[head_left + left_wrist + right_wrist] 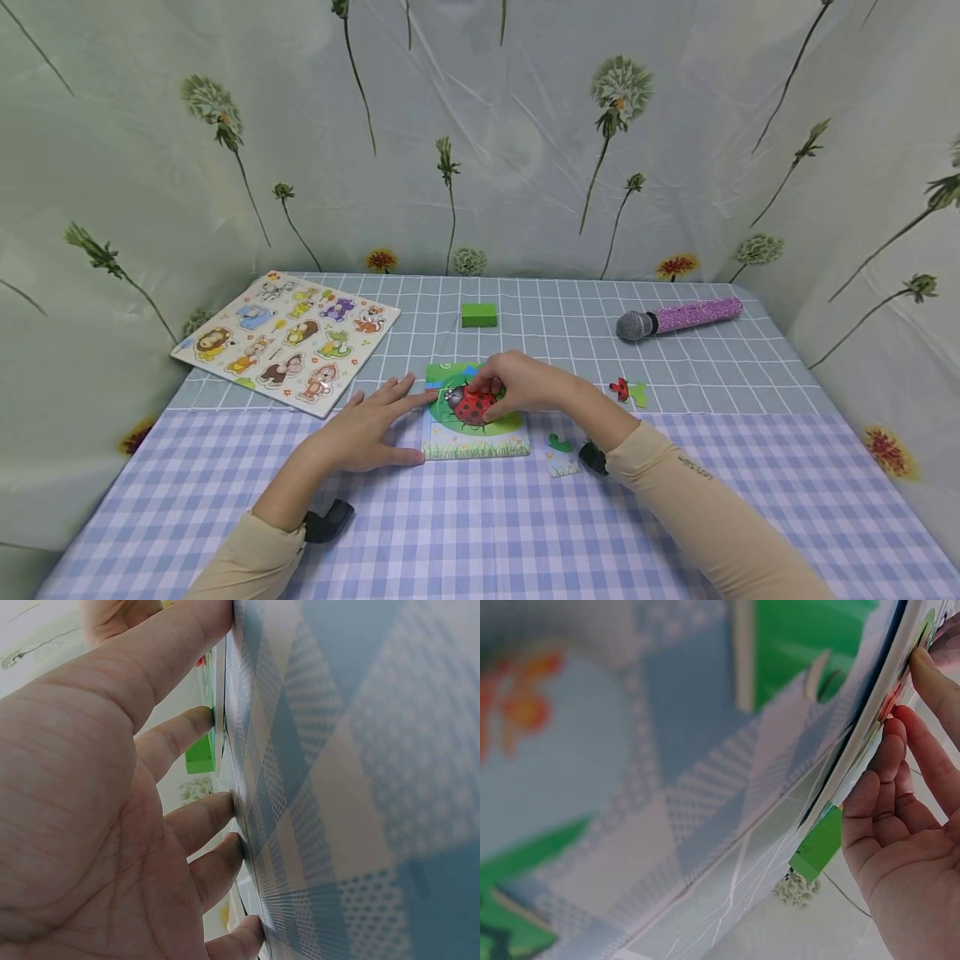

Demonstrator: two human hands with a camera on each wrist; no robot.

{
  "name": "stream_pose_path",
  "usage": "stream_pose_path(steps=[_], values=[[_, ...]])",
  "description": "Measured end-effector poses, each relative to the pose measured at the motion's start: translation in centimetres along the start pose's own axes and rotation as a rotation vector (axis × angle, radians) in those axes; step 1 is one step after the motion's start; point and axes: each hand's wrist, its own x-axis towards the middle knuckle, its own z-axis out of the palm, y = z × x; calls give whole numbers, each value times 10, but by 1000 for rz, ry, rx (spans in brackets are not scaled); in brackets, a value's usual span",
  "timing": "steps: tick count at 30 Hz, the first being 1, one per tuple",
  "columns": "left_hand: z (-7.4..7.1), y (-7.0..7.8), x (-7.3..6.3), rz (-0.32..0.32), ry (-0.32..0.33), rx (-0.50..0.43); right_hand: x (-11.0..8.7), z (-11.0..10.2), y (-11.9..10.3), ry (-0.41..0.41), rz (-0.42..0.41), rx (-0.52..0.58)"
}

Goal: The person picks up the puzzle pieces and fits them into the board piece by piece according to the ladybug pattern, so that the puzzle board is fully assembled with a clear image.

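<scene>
Left hand (367,427): fingers spread, holding nothing, touched the left edge of the ladybird puzzle (472,443) on the surface (465,533), presumably steadying it. Right hand (527,383): fingers bent over its middle; whether pinching, could not be told. Green block (478,315): lay beyond.

From the head, we are looking forward and down across the table (450,542). At the wrists, we are peering closely past the left hand (97,810) and right hand (911,859), sharing the green block (816,845).
</scene>
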Motion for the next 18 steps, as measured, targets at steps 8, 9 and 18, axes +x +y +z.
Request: stream_pose_path(steps=[8,9,18], values=[[-1,0,0,4,-1,-4,-3,-1,1,-6,-24,-17],[-1,0,0,3,-2,-5,-3,-2,1,-5,-26,-17],[-1,2,-1,2,-5,3,-5,-2,3,2,-40,-32]])
